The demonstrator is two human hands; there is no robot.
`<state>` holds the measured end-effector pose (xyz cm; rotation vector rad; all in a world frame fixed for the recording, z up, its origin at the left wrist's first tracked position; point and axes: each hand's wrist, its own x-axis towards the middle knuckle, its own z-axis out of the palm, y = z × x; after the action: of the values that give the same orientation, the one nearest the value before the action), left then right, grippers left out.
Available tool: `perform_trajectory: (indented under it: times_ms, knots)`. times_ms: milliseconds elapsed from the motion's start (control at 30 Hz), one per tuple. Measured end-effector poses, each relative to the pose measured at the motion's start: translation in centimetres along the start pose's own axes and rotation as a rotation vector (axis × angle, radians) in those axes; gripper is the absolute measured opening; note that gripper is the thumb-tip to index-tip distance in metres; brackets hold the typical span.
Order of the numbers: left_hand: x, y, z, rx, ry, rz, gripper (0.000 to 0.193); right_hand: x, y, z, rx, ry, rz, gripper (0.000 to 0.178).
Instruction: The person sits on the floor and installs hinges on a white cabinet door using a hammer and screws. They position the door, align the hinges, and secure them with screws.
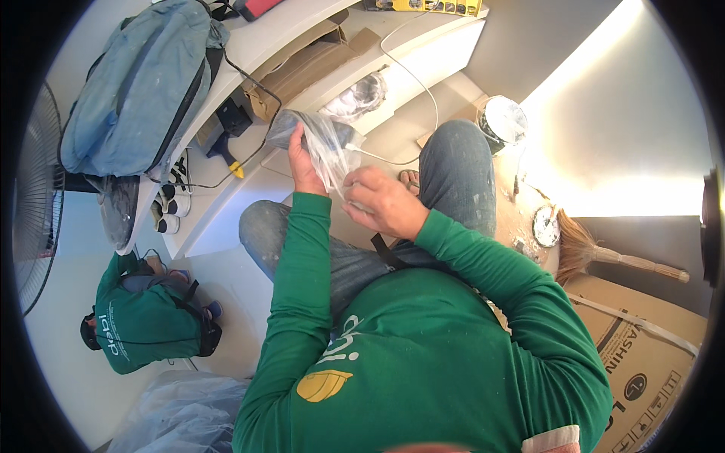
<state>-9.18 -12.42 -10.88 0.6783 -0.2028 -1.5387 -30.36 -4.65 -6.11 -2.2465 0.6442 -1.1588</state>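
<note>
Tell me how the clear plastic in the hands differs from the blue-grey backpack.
The clear plastic is see-through; the backpack is opaque blue-grey.
The backpack looks much larger than the plastic.
The plastic is held in the left hand, while the backpack rests on a white shelf.
Both look wrinkled.

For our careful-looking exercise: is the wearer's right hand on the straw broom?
No, the right hand is at the clear plastic, while the straw broom is well apart, toward the picture's right.

Apparently a room under renovation: smeared bucket (504, 121), broom (578, 248), dusty floor (535, 180).
</note>
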Motion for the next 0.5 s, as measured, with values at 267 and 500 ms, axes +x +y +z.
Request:
perform_trajectory:
  times_ms: [267, 500]
  knots:
    - [-1.4, 0.4, 1.4, -0.146, 0.042, 0.075, 0.053, -2.0, 2.8, 4.5, 0.298, 0.188, 0.736, 0.018]
    - [-0.9, -0.2, 2.0, -0.201, -0.038, 0.030, 0.058, 2.0, 6.3, 5.9, 1.620, 0.518, 0.904, 0.016]
